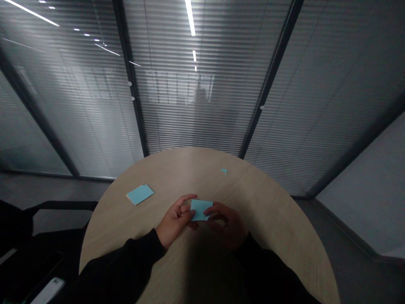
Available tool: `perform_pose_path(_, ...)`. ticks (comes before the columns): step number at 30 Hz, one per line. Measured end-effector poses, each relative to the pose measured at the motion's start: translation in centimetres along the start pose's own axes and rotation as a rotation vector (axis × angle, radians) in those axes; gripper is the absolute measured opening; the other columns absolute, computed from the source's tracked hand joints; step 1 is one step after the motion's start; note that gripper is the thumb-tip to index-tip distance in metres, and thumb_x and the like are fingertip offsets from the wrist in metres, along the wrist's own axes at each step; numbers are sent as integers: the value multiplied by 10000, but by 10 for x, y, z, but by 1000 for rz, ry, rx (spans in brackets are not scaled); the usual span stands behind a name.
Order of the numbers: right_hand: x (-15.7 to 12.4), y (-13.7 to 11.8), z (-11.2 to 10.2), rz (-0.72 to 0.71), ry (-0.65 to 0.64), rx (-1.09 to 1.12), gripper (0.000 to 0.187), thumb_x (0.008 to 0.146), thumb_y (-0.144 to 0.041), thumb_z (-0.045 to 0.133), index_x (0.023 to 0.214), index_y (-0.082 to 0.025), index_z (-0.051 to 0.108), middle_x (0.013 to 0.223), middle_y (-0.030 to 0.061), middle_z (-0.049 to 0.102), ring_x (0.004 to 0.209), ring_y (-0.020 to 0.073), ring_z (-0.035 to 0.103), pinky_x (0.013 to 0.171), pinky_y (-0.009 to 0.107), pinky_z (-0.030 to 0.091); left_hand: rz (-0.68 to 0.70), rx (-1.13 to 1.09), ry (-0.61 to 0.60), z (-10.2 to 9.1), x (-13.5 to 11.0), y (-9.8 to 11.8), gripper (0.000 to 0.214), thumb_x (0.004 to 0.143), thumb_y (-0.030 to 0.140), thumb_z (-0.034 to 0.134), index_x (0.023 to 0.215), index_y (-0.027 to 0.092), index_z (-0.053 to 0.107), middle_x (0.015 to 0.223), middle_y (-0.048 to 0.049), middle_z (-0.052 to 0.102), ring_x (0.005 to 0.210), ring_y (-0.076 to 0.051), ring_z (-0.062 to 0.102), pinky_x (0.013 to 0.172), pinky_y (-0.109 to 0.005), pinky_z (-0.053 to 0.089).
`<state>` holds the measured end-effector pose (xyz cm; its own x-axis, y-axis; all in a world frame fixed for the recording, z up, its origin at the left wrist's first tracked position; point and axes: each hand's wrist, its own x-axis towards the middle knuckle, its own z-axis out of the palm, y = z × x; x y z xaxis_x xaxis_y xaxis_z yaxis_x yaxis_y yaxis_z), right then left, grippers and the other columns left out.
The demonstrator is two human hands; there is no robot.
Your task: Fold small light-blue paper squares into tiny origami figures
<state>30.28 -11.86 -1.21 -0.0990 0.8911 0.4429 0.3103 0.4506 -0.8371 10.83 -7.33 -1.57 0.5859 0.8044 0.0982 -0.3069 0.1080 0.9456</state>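
Note:
A light blue piece of paper [200,207] is held up over the table between my two hands. My left hand [177,216] grips its left edge, thumb in front and fingers behind; a ring shows on one finger. At the right edge, my right hand [228,223] pinches the same paper, with its fingers partly in shadow. Farther left on the tabletop lies a small stack of light blue paper [140,194], slightly fanned. A tiny blue folded or torn paper piece [224,171] rests toward the far side, right of centre.
The round wooden table [278,236] fills the middle. A dark chair [60,205] stands at its left, with a white phone-like object [49,290] on or near it. Glass partitions with blinds [196,122] rise behind the table's far edge.

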Motion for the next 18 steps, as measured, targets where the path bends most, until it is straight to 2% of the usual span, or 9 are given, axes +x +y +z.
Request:
perform_pose_path(4, 1, -2, -1, -67, 41, -84, 132, 756, -327, 714, 808, -210, 685, 853, 36, 691, 672, 159, 658, 610, 263, 544, 22, 88, 45, 0, 0, 1, 515, 850, 423, 670, 1260, 149, 520, 731, -26, 659, 636, -151, 649, 643, -277, 507)
perform_pose_path(9, -1, 4, 3, 93, 142, -37, 228, 800, -391, 664, 716, -196, 581, 657, -11, 587, 558, 126, 579, 506, 216, 462, 64, 64, -15, 2, -1, 2, 518, 875, 460, 625, 1281, 169, 491, 889, -58, 652, 709, -161, 650, 673, -313, 530)
perform_pose_path(12, -3, 6, 7, 203, 134, 88, 245, 785, -417, 676, 784, -199, 564, 630, -29, 563, 515, 114, 554, 471, 207, 429, 119, 57, -47, 3, -2, -2, 553, 794, 383, 742, 1257, 200, 500, 997, -58, 619, 769, -141, 619, 660, -265, 510)
perform_pose_path(14, -4, 6, 10, 224, 150, 130, 261, 762, -413, 695, 827, -201, 557, 674, -20, 589, 541, 119, 573, 483, 210, 442, 136, 84, -55, 3, -2, -4, 618, 747, 289, 795, 1275, 222, 481, 998, -40, 609, 763, -116, 596, 646, -227, 479)
perform_pose_path(18, -3, 2, 15, 241, 200, 212, 351, 729, -405, 726, 934, -214, 514, 744, -6, 645, 586, 135, 613, 529, 228, 490, 116, 152, -43, 4, -2, -4, 500, 809, 286, 731, 1244, 196, 501, 980, -42, 610, 689, -92, 569, 604, -218, 452)
